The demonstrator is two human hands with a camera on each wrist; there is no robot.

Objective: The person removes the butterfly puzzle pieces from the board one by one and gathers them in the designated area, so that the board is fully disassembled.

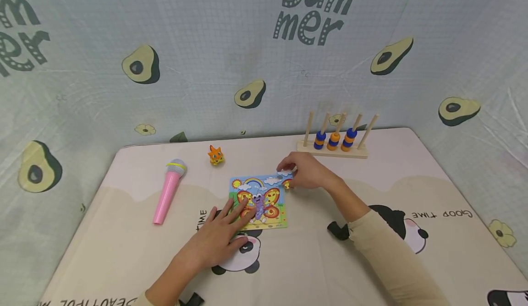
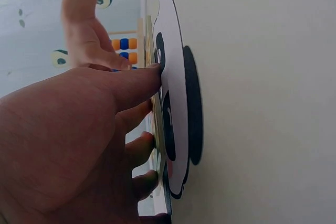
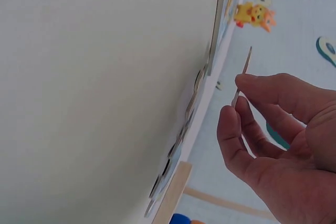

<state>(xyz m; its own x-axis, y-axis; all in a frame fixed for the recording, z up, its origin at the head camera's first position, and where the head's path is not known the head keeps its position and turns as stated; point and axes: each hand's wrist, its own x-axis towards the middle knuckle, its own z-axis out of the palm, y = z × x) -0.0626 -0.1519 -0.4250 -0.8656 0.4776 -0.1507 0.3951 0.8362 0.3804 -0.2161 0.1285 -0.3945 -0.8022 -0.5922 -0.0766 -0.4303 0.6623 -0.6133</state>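
Note:
A square butterfly puzzle [image 1: 271, 210] with a rainbow and sun lies flat on the table. My left hand [image 1: 218, 239] rests on its lower left part, fingers spread and fairly straight over the picture. In the left wrist view the thumb of the left hand [image 2: 68, 129] is by the board's near edge. At the upper right corner, my right hand [image 1: 308, 171] pinches a thin puzzle piece [image 3: 247, 61] between thumb and fingers. The right wrist view shows this piece edge-on, raised off the table; its picture side is mostly hidden there.
A pink toy microphone [image 1: 167, 196] lies to the left. Behind the puzzle stands a small orange and yellow toy figure [image 1: 216, 155]. A wooden peg rack [image 1: 332, 150] with blue and orange beads is at the back right, just beyond the right hand. Printed cloth covers the table [image 1: 305, 260].

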